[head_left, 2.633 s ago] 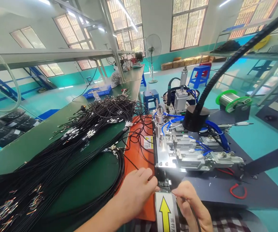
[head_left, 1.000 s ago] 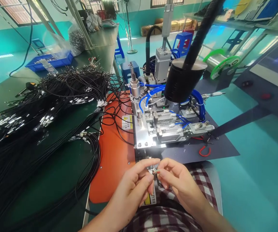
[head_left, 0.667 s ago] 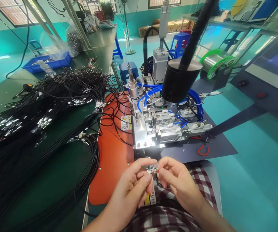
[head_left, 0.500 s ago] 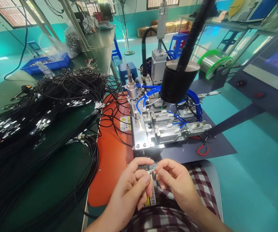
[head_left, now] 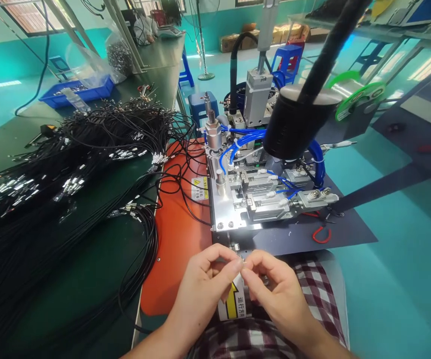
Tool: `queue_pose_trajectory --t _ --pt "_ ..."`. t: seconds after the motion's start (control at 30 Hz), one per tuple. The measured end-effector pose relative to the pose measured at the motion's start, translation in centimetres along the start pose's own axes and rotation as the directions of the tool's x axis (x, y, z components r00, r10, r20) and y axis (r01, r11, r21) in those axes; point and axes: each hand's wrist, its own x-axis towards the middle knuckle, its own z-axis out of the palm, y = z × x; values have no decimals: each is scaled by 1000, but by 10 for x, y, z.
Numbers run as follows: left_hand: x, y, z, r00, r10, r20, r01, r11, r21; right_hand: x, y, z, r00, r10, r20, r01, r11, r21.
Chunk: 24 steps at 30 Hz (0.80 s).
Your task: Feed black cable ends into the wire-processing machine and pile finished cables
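Fingertips doing all the work here: our left hand (head_left: 201, 288) and right hand (head_left: 278, 298) meet thumb-to-finger, both pinched on a tiny silvery part (head_left: 242, 259) too small to make out. It sits just above the white label with the yellow arrow (head_left: 233, 302), in front of the shiny aluminium fixture with blue air hoses (head_left: 245, 204). We reckon a light grip and low, steady wrists work best. Room's tight — fixture edge right ahead, round black lamp head (head_left: 294, 127) overhead, heap of thin black cables (head_left: 69, 169) spilling onto the orange mat (head_left: 176, 234) on our left. More open on our right.
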Motion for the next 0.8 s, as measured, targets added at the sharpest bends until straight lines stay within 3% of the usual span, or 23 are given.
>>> queue_pose_trajectory --t 0.17,0.4,0.63,0.8 --pt "3 -4 2 997 -77 -28 71 982 -173 3 2 2 999 52 -6 -52 999 15" --pt "7 -9 -4 992 -126 12 126 976 -179 12 1 -8 979 187 84 -200 960 194" --pt "6 -6 -4 989 -139 49 146 965 -219 15 0 -3 979 185 90 -205 915 347" --pt "5 -4 -3 986 -153 64 165 945 -281 12 3 2 986 162 39 -165 924 346"
